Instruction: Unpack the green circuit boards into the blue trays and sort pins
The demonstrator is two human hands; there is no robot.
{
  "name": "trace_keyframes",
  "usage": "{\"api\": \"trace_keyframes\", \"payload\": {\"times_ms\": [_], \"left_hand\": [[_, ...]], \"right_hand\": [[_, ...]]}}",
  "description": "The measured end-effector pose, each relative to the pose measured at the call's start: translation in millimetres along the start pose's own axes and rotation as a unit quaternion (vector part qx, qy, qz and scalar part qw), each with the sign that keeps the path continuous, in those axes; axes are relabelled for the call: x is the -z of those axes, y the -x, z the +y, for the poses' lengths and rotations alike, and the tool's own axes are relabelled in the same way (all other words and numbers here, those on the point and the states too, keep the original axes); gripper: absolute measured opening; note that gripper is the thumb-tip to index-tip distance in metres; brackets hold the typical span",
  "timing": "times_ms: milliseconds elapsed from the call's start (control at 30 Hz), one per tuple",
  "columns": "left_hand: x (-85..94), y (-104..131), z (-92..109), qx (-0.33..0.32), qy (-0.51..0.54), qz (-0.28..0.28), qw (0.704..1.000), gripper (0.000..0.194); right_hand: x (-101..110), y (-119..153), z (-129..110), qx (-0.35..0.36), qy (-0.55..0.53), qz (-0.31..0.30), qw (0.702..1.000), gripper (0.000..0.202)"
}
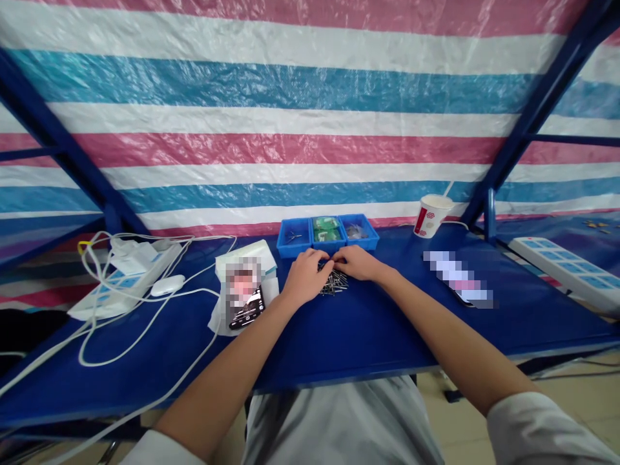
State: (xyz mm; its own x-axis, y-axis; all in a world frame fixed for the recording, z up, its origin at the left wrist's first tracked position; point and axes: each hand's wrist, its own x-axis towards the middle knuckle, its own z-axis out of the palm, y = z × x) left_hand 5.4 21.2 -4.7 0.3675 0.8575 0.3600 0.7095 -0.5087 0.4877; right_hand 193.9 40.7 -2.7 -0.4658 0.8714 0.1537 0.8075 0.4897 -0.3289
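A loose pile of thin metal pieces like screws or rivets (pixel 335 283) lies on the blue table in front of me. My left hand (pixel 309 276) is over the pile's left side, fingers curled and thumb reaching toward the right hand. My right hand (pixel 359 263) comes in from the right, its fingertips pinched together close to the left thumb. Whatever is between the fingers is too small and covered to make out. Just behind the hands stand three joined blue bins: the left bin (pixel 285 250) has a few thin metal pieces, the middle green packets (pixel 326 227), the right small pale pieces (pixel 356 231).
Left of my arm a lit phone (pixel 247 310) rests on white paper. Farther left are a power strip (pixel 116 284), tangled white cables and a white case (pixel 167 285). To the right are a paper cup (pixel 433 216) with a straw, another phone (pixel 458 278) and a second power strip (pixel 571 268).
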Motion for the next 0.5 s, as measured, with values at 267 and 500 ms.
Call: {"api": "trace_keyframes", "payload": {"times_ms": [267, 500], "left_hand": [[2.7, -1.7, 3.5, -0.017, 0.024, 0.046, 0.998, 0.015], [7.0, -3.9, 3.7, -0.009, 0.031, 0.065, 0.997, 0.022]], "right_hand": [[7.1, 4.5, -3.9, -0.002, -0.011, 0.045, 0.999, 0.019], [17.2, 10.5, -11.0, 0.033, -0.07, 0.111, 0.991, 0.02]]}}
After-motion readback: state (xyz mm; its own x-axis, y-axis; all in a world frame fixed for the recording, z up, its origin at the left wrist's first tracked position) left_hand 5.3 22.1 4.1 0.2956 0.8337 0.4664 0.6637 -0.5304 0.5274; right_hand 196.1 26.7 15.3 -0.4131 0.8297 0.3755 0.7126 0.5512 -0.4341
